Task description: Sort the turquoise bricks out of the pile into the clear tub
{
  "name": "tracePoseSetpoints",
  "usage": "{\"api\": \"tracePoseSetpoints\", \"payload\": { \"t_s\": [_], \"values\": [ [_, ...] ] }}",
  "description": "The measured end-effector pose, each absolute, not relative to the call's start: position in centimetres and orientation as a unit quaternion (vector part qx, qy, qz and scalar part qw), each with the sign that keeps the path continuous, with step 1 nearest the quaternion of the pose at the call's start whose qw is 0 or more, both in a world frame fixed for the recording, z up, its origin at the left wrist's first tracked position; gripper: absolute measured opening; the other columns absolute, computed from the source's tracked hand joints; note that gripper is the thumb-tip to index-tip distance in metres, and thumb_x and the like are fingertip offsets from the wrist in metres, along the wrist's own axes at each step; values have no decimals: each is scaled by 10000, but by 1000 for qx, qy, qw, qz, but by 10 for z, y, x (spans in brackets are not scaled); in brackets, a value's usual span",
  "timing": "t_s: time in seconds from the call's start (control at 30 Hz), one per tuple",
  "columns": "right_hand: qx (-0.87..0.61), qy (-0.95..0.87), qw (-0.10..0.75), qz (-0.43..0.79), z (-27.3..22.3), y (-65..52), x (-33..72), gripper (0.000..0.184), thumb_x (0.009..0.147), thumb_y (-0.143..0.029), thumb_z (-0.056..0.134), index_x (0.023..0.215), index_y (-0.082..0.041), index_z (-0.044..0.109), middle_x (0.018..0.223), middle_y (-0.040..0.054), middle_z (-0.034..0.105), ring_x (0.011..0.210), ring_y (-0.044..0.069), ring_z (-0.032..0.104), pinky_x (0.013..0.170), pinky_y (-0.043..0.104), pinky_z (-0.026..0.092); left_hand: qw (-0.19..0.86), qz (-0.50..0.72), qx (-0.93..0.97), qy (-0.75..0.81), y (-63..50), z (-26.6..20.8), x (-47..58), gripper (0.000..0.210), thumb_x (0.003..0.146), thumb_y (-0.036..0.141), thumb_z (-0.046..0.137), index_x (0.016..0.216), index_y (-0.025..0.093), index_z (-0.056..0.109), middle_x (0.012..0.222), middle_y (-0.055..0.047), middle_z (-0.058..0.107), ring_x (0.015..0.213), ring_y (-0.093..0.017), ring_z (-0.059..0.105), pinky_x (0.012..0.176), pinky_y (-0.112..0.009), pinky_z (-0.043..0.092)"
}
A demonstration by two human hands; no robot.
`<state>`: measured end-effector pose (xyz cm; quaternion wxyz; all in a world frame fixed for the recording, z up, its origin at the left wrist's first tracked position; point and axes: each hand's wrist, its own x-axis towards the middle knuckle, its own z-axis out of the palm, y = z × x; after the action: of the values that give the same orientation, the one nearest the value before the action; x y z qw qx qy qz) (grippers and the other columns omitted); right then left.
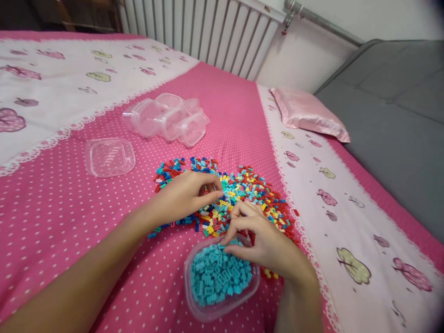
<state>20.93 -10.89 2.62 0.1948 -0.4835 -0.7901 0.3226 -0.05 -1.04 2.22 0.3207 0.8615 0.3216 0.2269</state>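
A heap of small toy building bricks (243,187) in many colours lies on the bed. Over its left part is my left hand (192,192), thumb and fingers pinched at the bricks; what they hold, if anything, is hidden. My right hand (258,233) reaches over the far rim of a clear plastic container (204,314). Between its thumb and index finger is a turquoise brick (222,247), just above the contents. Many turquoise bricks (220,277) fill the container, which stands on the near side of the heap.
A clear lid (110,157) lies flat to the left. Several clear containers (168,118) are clustered behind the heap. A pink pillow (308,113) rests by the grey headboard (391,111). A white radiator (201,32) borders the far side of the pink bedspread (138,259).
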Motion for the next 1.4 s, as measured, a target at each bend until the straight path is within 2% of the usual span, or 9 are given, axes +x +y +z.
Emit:
{"api": "tracePoseSetpoints", "payload": {
  "t_s": [0.17,0.47,0.63,0.87,1.03,1.13,1.27,1.33,1.4],
  "values": [
    [-486,-788,186,328,25,-108,207,198,773,-112,846,828,-241,706,928,-25,536,977,189,537,973,407,349,304,245,853,346,-12,22,0,266,960,301,553,1174,165,635,805,7,709,705,-145,640,638,-248,412],
    [-477,-781,194,353,27,-107,210,179,772,-196,863,861,-263,723,918,-21,566,948,193,550,940,389,377,307,232,857,343,-11,19,-1,250,979,332,547,1153,188,656,842,-6,730,750,-158,666,673,-256,439],
    [-484,-769,212,360,27,-106,208,140,847,-133,784,826,-244,701,916,-11,589,948,190,567,920,377,395,301,232,858,344,-11,19,0,261,978,323,545,1175,187,649,830,-5,726,736,-159,661,661,-258,430],
    [-477,-775,215,355,29,-106,204,171,842,-105,774,813,-226,657,915,-17,600,942,179,573,929,365,400,301,227,859,346,-12,18,1,251,982,324,551,1177,199,650,863,-4,737,773,-163,671,687,-257,432],
    [-463,-771,220,377,28,-106,208,140,862,-167,767,804,-232,657,893,-8,613,921,189,582,885,342,433,282,218,867,349,-9,17,0,185,970,309,578,1079,194,674,863,-5,738,776,-166,668,685,-259,416],
    [-481,-730,300,381,21,-105,220,46,946,-267,669,907,-247,656,893,0,618,858,182,586,834,320,457,268,177,890,324,-9,16,0,108,928,253,634,877,199,710,820,3,731,757,-162,652,686,-262,403],
    [-587,-638,403,295,9,-101,236,163,1005,-355,538,1120,-263,610,865,2,589,812,191,579,734,301,446,258,143,928,230,-17,12,8,61,872,202,721,818,220,742,885,-6,711,883,-181,631,790,-282,415],
    [-609,-634,389,275,6,-98,237,173,1001,-348,533,1119,-256,620,864,4,598,820,194,588,750,308,447,241,148,938,200,-23,8,14,68,859,288,763,837,225,748,937,-24,680,936,-203,596,840,-308,409],
    [-611,-646,362,281,5,-96,235,174,992,-330,538,1111,-251,637,890,10,621,852,198,602,779,315,455,229,156,939,202,-29,5,18,222,855,434,764,838,214,741,956,-41,646,940,-219,563,843,-325,402]
  ]
}}
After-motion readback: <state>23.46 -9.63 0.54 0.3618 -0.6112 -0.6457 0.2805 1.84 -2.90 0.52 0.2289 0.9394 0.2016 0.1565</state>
